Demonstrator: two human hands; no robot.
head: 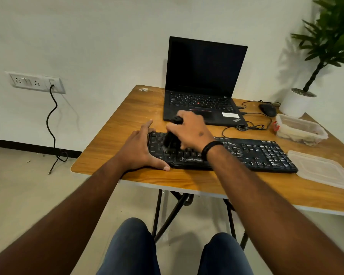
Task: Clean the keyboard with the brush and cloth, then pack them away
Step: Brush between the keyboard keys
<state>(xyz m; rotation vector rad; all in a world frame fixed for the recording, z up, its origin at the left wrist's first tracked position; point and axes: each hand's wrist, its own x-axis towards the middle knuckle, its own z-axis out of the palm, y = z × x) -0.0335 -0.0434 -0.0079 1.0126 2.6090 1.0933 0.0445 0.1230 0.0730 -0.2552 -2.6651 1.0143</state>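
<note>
The right hand (189, 130) grips a black brush (172, 133) and holds it down on the left end of the keyboard (252, 153) – which lies near the front of the desk (115, 124) – while the left hand (140, 149), fingers spread, rests on the keyboard's left edge.

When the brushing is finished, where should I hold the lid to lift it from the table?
Grip the lid by its near right edge, coming from the right. It lies flat and thin on the table, so slide fingers under the rim. Its left end lies close by the keyboard, leaving little room there.
</note>
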